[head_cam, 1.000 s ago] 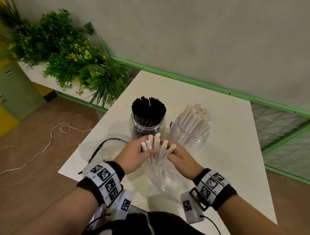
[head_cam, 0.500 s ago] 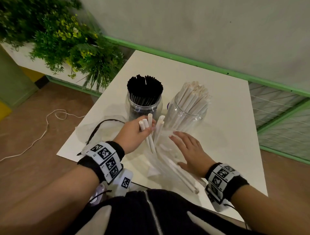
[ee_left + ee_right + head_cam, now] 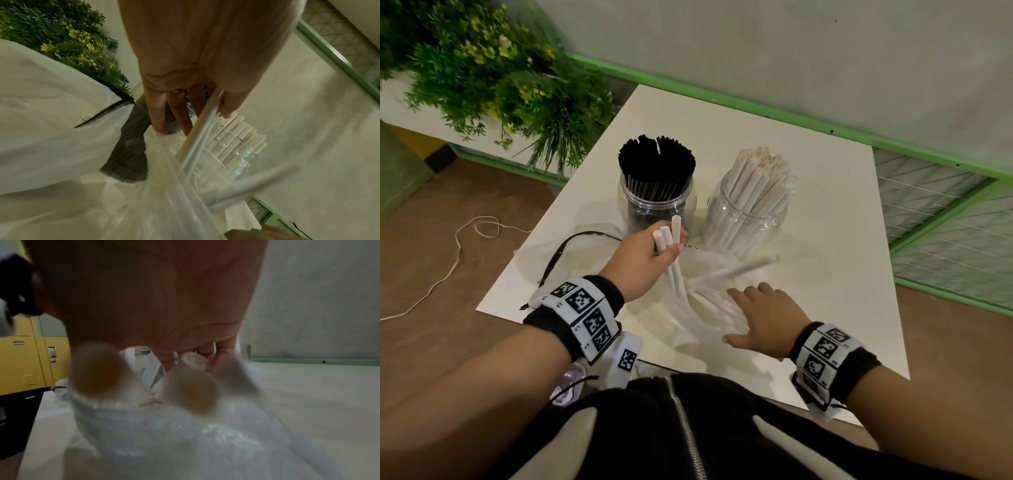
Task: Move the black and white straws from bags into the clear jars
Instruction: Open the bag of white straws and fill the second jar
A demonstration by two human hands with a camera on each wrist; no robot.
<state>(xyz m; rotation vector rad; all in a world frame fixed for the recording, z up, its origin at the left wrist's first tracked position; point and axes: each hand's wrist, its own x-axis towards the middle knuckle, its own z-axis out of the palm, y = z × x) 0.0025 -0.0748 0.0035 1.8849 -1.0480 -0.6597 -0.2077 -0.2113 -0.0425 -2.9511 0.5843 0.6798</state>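
Note:
My left hand (image 3: 671,245) grips three white straws (image 3: 675,263), held tilted just in front of the jar of black straws (image 3: 657,192). In the left wrist view the same white straws (image 3: 200,131) run between thumb and fingers. The jar of white straws (image 3: 750,205) stands to the right of the black one. A clear plastic bag (image 3: 709,308) with more white straws lies on the white table (image 3: 825,240) near its front edge. My right hand (image 3: 760,315) rests flat on that bag with fingers spread. Blurred straw ends (image 3: 98,369) fill the right wrist view.
An empty sheer bag with a black drawstring (image 3: 565,250) lies left of the jars. Green plants (image 3: 500,75) stand on a ledge at the back left. A white cable (image 3: 458,246) trails on the brown floor. A green rail (image 3: 756,106) runs along the wall.
My right hand let go of the straw bundle and moved down onto the bag. The left hand keeps only a few straws; the others dropped back onto the bag.

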